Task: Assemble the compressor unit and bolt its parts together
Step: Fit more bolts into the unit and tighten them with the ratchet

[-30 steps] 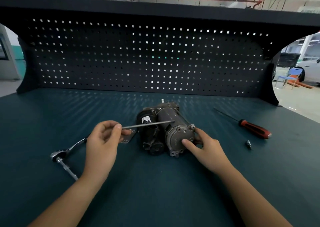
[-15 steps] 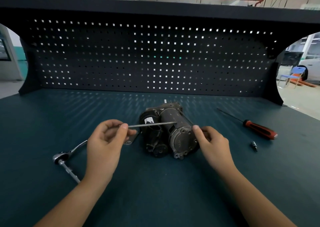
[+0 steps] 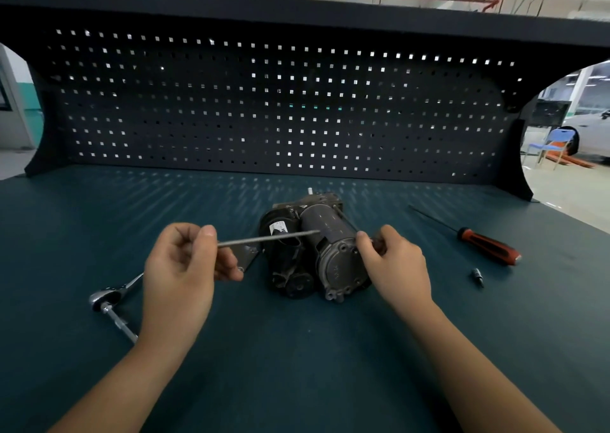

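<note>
The dark grey compressor unit (image 3: 317,251) lies on its side in the middle of the green bench, its round end cap facing me. My left hand (image 3: 185,267) pinches one end of a long thin bolt (image 3: 267,238), which points right across the compressor's top. My right hand (image 3: 392,264) grips the right side of the motor housing near the end cap, thumb on its rim. A second long bolt (image 3: 346,216) runs along the housing's right side.
A ratchet wrench (image 3: 112,304) with an extension lies left of my left hand. A red-handled screwdriver (image 3: 485,246) and a small bit (image 3: 477,272) lie to the right. A small metal bracket (image 3: 246,256) lies beside the compressor. A black pegboard (image 3: 280,102) closes the back.
My right hand has moved from the face of the end cap up to the housing's right side. My left hand keeps the long bolt almost still.
</note>
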`<state>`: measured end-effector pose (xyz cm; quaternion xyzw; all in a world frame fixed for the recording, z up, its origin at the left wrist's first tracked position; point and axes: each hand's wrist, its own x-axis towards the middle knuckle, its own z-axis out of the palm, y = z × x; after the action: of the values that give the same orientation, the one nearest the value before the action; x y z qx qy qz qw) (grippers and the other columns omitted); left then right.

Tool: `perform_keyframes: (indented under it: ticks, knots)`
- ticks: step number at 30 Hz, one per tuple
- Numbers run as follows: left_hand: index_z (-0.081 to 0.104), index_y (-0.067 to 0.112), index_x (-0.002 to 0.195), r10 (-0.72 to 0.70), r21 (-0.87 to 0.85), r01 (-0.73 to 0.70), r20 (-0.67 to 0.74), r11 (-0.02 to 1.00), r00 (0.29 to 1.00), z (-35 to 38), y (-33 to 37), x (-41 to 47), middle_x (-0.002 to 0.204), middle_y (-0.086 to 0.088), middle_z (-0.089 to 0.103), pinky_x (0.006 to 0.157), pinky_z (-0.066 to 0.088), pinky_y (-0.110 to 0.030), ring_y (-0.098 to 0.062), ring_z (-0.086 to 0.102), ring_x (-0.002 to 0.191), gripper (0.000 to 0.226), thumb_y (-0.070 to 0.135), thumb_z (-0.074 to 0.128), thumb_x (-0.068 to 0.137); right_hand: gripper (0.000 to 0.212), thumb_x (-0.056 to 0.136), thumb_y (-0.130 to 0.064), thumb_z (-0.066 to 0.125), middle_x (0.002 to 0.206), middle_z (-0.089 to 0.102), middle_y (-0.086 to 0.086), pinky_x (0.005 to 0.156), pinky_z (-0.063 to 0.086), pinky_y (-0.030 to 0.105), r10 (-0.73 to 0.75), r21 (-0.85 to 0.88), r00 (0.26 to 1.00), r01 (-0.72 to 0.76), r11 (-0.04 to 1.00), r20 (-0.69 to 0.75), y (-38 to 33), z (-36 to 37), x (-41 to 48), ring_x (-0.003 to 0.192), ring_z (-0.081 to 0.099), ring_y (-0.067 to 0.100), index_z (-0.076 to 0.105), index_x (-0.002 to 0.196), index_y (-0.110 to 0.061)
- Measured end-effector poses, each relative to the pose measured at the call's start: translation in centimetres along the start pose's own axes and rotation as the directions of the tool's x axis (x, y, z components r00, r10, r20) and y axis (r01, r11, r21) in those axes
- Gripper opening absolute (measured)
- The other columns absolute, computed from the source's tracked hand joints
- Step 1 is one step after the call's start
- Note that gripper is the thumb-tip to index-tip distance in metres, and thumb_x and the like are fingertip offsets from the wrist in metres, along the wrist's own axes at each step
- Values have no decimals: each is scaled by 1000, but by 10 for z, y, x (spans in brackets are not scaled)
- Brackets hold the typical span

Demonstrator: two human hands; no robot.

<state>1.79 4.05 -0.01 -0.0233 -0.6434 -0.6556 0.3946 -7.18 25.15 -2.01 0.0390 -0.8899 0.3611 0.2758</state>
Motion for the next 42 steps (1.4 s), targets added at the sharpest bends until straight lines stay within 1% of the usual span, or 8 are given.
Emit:
perform_keyframes:
  ticks: [10, 15, 21, 25, 29, 32, 35, 42]
  knots:
    - [44, 12, 76, -65, 8, 65, 99, 998, 993, 6, -15, -4, 62, 1, 69, 52, 52, -16, -12, 68, 58, 19, 4, 47, 93, 37, 85, -50, 50, 70, 49, -2, 54, 33, 27, -18, 89, 991, 6, 996, 133, 13, -6, 1, 65, 46, 12, 41, 65, -20]
    - [43, 16, 77, -102, 96, 88, 148, 992, 984, 5, -30, -2, 68, 6, 68, 60, 52, -20, -5, 68, 66, 22, -1, 51, 89, 34, 84, -56, 49, 86, 57, -14, 61, 36, 14, -16, 99, 934, -21, 995, 358, 25, -10, 0, 79, 53, 3, 53, 99, -26]
    - [43, 24, 71, -167, 360, 69, 249, 930, 954, 3, -45, -2, 74, -12, 60, 71, 48, -52, -33, 63, 76, 24, 17, 63, 82, 84, 73, -48, 70, 106, 53, -15, 74, 37, 12, -50, 63, 849, 20, 998, 526, 25, -5, -5, 93, 51, 4, 24, 140, -28]
    - [46, 29, 84, -287, 448, 100, 373, 889, 882, 5, -53, -3, 80, 0, 62, 61, 50, -26, -4, 63, 58, 29, 1, 42, 92, 93, 71, -46, 73, 109, 50, -17, 73, 35, 8, -61, 93, 848, 14, 996, 526, 28, -2, -5, 96, 48, 3, 15, 144, -31]
    - [51, 36, 108, -397, 473, 198, 369, 858, 841, 6, -55, -2, 86, 1, 53, 51, 45, -12, -2, 59, 52, 46, -2, 29, 95, 93, 69, -44, 74, 114, 52, -18, 77, 35, 11, -45, 191, 854, -64, 979, 518, 31, 0, -7, 99, 50, 2, 19, 142, -34]
    - [57, 13, 120, -381, 525, 180, 304, 832, 873, 8, -57, 4, 98, -1, 56, 65, 46, -17, -6, 60, 68, 39, -1, 31, 94, 99, 65, -48, 76, 118, 51, -16, 85, 35, 17, -51, 196, 856, -60, 979, 515, 30, 1, -9, 107, 50, 6, 15, 143, -35]
    - [53, 8, 129, -238, 589, -14, 349, 808, 906, 16, -59, 11, 121, 1, 50, 87, 36, -16, -10, 54, 103, 36, 13, 49, 93, 100, 62, -56, 74, 119, 54, -14, 94, 41, 27, -62, 125, 863, -2, 992, 502, 30, 2, -8, 114, 52, 14, 17, 141, -33]
    - [53, 12, 124, -144, 595, -54, 279, 802, 950, 48, -69, 9, 129, -1, 46, 85, 30, -14, -8, 45, 110, 56, 37, 71, 76, 86, 71, -56, 66, 109, 58, -12, 79, 41, 21, -84, 130, 883, 26, 991, 462, 30, 7, -4, 100, 57, 10, 24, 140, -26]
